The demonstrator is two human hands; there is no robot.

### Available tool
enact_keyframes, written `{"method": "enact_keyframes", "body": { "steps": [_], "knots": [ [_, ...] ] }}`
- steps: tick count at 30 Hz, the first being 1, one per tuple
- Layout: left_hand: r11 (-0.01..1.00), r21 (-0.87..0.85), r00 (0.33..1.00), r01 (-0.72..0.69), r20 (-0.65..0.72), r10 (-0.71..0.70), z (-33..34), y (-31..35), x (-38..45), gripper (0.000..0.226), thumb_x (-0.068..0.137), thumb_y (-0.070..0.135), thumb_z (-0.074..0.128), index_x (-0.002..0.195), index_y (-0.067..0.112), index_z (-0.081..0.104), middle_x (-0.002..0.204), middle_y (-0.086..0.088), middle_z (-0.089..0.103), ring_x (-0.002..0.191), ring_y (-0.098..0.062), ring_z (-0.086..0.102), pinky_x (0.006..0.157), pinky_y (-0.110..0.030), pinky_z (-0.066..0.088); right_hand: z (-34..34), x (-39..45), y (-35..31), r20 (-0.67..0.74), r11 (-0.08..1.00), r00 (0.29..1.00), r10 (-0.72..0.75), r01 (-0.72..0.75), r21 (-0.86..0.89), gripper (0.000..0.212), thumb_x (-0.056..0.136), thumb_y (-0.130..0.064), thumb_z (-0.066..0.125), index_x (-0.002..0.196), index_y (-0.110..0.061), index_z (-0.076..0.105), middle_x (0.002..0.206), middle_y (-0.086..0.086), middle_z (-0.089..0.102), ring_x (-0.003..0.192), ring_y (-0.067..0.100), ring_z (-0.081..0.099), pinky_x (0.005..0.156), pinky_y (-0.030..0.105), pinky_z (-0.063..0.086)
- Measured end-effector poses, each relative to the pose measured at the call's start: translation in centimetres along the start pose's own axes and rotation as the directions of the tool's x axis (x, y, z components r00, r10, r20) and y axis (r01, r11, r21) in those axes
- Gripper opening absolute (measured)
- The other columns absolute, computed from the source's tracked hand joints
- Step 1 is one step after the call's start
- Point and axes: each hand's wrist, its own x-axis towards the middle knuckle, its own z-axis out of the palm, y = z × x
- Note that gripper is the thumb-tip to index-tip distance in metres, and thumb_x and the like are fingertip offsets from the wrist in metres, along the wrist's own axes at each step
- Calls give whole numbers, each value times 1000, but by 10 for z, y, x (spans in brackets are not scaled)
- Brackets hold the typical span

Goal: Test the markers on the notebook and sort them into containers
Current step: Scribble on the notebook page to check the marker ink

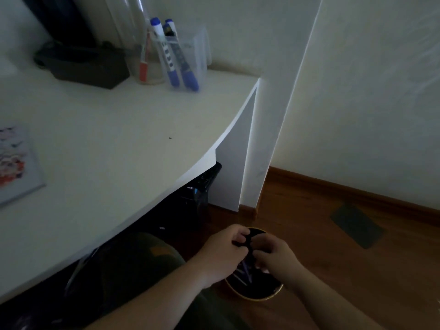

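Head view: both hands are meeting low over a round dark container with a yellowish rim (256, 297) sitting on the brown wooden floor (333, 270), pale marker-like sticks lying inside. The left hand (223, 252) is curling its fingers around a small dark object (247, 238); the right hand (276, 257) is pinching it too. On the white desk (107, 139), blue-capped white markers (167, 53) are standing in a clear plastic holder (188, 53).

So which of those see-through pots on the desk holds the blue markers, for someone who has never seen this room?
Start at the white desk and follow it to its far right corner by the wall. Two clear containers stand there side by side, right of a black box. The blue markers stand in the squarer right-hand container; the rounder container beside it holds a red-tipped pen instead.
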Motion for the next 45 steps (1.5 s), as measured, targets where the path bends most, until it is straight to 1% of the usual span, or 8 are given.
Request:
{"method": "enact_keyframes", "body": {
  "steps": [7,16,25,29,32,37,40,45],
  "knots": [
    [977,5,968,-213,-136,212,-74,28,-56,32,99,14,60,120,38,64,114,16,68,96,7,64,94,-24,52,-5,-70,-135,-121,895,890,-440,422,-147,19,94,-21,69,93,-40,70,86,-8,73,75,10,69,71,38,59],
    [918,-39,906,-395,-180,382,-186,65,-249,36,94,25,73,113,51,57,95,-2,72,74,-24,74,59,-32,58,69,-141,-334,132,513,497,-858,842,168,12,88,-14,72,90,-25,73,80,10,71,64,22,69,63,36,58],
    [857,474,561,204,-773,295,-380,-23,-257,23,99,33,60,121,38,64,122,9,65,109,-9,61,95,-34,53,229,-76,-453,465,341,374,-803,927,-156,30,85,-18,72,104,-40,69,103,-16,70,91,0,67,82,22,53],
    [901,433,218,-4,-879,424,-382,-31,-282,21,103,25,54,115,41,60,113,7,59,99,-4,56,88,-29,49,274,-70,-466,442,613,435,-784,652,447,53,95,-6,68,132,-36,45,126,2,61,105,27,69,78,30,62],
    [844,516,71,-148,-845,529,-386,-4,-315,13,101,31,53,108,36,63,94,10,62,86,-4,58,78,-23,46,300,-80,-470,492,547,345,-799,757,357,93,84,-20,82,149,-51,24,131,-13,62,98,13,74,81,34,62],
    [877,456,390,-148,-788,476,-401,22,-293,16,102,28,53,109,40,62,91,5,68,78,-17,68,68,-34,58,345,-88,-450,709,-148,-16,-705,981,-125,17,90,-30,69,104,-27,78,100,-8,73,88,11,65,85,37,57],
    [918,379,550,117,-794,258,-423,-16,-240,20,99,25,56,109,41,63,99,9,69,80,-7,66,67,-25,52,342,-85,-449,657,-40,16,-753,997,-69,18,89,-21,69,102,-24,80,101,-5,76,89,8,67,85,29,55],
    [858,452,518,244,-809,278,-423,-76,-213,8,97,34,59,100,40,63,91,16,62,80,0,55,68,-28,49,297,-67,-466,541,383,344,-767,923,-43,19,91,-16,67,88,-31,78,84,-15,75,82,2,69,83,23,58]
  ]
}}
